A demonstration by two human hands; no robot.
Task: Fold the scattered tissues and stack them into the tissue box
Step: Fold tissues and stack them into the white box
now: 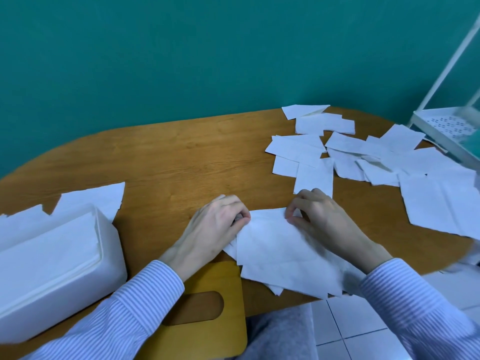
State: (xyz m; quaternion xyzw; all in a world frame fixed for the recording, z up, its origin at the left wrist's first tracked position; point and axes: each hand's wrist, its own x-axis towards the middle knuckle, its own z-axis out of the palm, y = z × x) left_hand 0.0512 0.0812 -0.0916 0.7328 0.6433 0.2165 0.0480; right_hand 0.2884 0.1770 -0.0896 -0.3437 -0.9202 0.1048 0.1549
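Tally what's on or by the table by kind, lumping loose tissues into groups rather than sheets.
Tissue box: 1
Wooden lid: 1
Tissue in hands: 1
Scattered tissue pile: 1
Tissues behind the box: 1 group
White rack: 1
Total: 6

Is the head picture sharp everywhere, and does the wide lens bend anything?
Head view: light is soft and even, with no glare; the hands' shadows on the table are faint. The far table edge bows upward, a wide-angle bend. The left hand and right hand are fairly sharp on the tissue; the tissue box and right-edge tissues look softer.
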